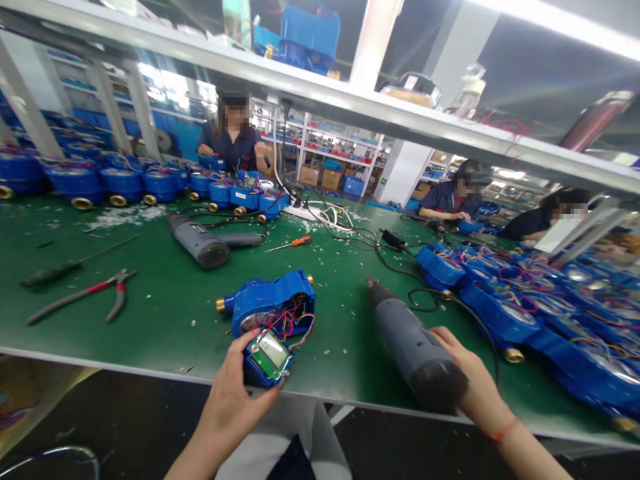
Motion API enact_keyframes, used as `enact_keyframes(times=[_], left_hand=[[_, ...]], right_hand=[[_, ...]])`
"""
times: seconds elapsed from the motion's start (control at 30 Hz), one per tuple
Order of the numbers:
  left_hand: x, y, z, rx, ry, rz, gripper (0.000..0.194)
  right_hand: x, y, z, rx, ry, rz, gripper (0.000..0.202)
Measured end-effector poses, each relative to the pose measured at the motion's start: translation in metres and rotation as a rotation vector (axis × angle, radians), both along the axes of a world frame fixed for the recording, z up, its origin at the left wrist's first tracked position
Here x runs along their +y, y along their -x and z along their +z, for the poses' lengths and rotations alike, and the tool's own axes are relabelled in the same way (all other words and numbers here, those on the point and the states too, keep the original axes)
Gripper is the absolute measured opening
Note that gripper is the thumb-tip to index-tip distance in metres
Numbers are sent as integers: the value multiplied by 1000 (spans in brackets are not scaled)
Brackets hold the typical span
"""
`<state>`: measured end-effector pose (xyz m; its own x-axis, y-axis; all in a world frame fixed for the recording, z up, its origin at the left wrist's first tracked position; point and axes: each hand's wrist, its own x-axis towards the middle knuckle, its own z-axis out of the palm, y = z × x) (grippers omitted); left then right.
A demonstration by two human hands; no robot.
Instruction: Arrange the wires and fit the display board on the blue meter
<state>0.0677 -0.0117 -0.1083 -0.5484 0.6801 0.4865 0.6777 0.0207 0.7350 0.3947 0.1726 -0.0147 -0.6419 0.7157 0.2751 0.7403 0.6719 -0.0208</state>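
My left hand (243, 377) grips a blue display housing with a green circuit board and LCD (271, 355) near the table's front edge. Coloured wires run from it into a blue water meter (273, 300) with brass ends, lying just behind. My right hand (467, 367) is closed around a grey heat gun (413, 343), mostly hidden behind its body. The heat gun's nozzle points away from me, to the right of the meter and apart from it.
Another heat gun (200, 243), an orange screwdriver (300, 241), pliers (107, 290) and a dark screwdriver (55, 275) lie on the green table (165, 320). Blue meters (505, 310) crowd the right side and the back left. Cables trail behind. A shelf (320, 83) spans overhead; co-workers (233, 143) sit opposite.
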Motion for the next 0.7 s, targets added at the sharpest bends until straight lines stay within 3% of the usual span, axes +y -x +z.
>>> enact_keyframes(times=[0.17, 0.3, 0.4, 0.5, 0.53, 0.6, 0.7], left_hand=[[-3, -1, 1, -15, 31, -8, 63], [-6, -1, -1, -21, 59, 12, 67], [-8, 1, -4, 52, 57, 12, 76], [-10, 0, -4, 59, 59, 24, 78], [-10, -1, -3, 56, 65, 28, 77], [-12, -3, 0, 72, 71, 32, 76], [-15, -3, 4, 115, 70, 22, 79]], right_hand=[[53, 28, -9, -167, -3, 8, 44], [80, 14, -6, -164, 28, 0, 65], [56, 8, 1, -39, -76, -51, 70], [-3, 36, 2, 403, -225, 64, 42], [-24, 53, -1, 554, -165, 122, 30], [-57, 91, -11, 720, 185, 212, 16], [-74, 143, -29, 938, 815, 120, 15]])
